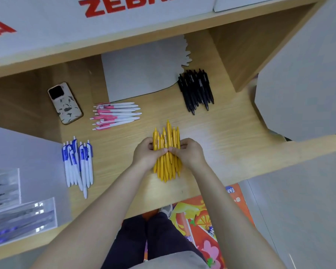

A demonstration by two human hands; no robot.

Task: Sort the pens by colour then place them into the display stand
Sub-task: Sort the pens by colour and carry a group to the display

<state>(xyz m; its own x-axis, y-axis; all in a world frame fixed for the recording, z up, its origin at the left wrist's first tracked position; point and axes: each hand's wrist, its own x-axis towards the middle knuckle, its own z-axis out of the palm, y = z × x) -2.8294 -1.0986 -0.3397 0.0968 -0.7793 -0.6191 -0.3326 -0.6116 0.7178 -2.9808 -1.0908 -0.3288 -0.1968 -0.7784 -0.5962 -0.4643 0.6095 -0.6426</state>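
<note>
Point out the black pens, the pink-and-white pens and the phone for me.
black pens [196, 90], head view, middle of the pile's barrels.
pink-and-white pens [114, 115], head view, centre of the stack.
phone [67, 105], head view, middle of its patterned back.

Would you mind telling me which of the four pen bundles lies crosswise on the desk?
The pink-and-white pens, beside the phone. The blue-and-white pens, black pens and yellow pens all run roughly front to back.
</note>
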